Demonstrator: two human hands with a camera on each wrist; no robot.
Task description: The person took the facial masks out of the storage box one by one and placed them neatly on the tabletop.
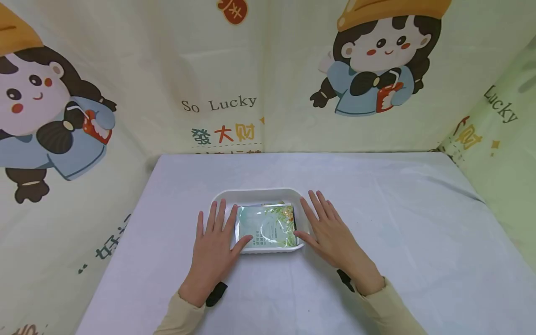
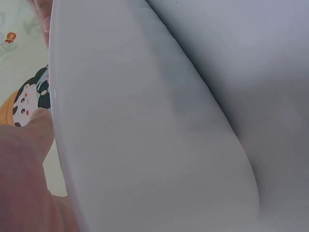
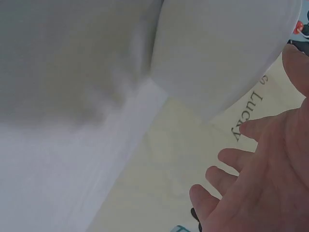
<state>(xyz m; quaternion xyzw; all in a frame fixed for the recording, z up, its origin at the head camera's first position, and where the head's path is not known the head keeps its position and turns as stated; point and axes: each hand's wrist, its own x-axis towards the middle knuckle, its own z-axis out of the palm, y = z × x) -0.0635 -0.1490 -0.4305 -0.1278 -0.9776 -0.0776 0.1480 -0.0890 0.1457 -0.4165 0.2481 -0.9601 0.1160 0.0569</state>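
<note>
A white tray (image 1: 259,191) with rounded corners sits on the table, holding a flat, pale green packet (image 1: 265,227) printed with leaves and flowers. The edge of something else peeks out behind that packet. Over the tray's left end is my left hand (image 1: 213,251), fingers straight and spread, thumb reaching toward the packet. My right hand (image 1: 335,239) is at the right end, fingers extended and thumb near the packet's edge. In the left wrist view the tray's outer wall (image 2: 145,121) fills the middle; the right wrist view shows it too (image 3: 212,53). Whether either hand touches the tray, I cannot tell.
A white cloth covers the table (image 1: 398,223), with creases toward its right side. Behind it and along both sides hangs a cream curtain (image 1: 293,125) printed with cartoon figures and lettering. Dark bands (image 1: 216,294) show at both wrists.
</note>
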